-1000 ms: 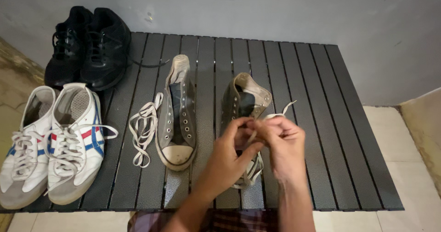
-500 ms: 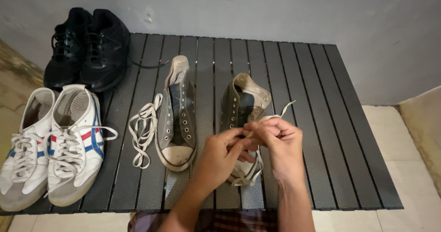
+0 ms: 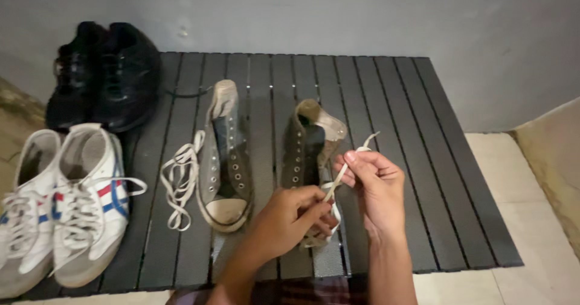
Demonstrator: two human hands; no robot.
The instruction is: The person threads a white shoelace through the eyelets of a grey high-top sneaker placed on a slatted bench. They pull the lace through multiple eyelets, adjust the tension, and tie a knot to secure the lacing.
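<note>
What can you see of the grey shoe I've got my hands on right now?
The grey shoe is a worn canvas high-top with metal eyelets, a dark tongue and a pale lining at its open collar. It stands upright on the black slatted table, toe toward the person. The left hand covers its toe end; the right hand pulls an off-white lace up from it. A matching laceless shoe sits apart on its left.

loose lace left of sneakers
</note>
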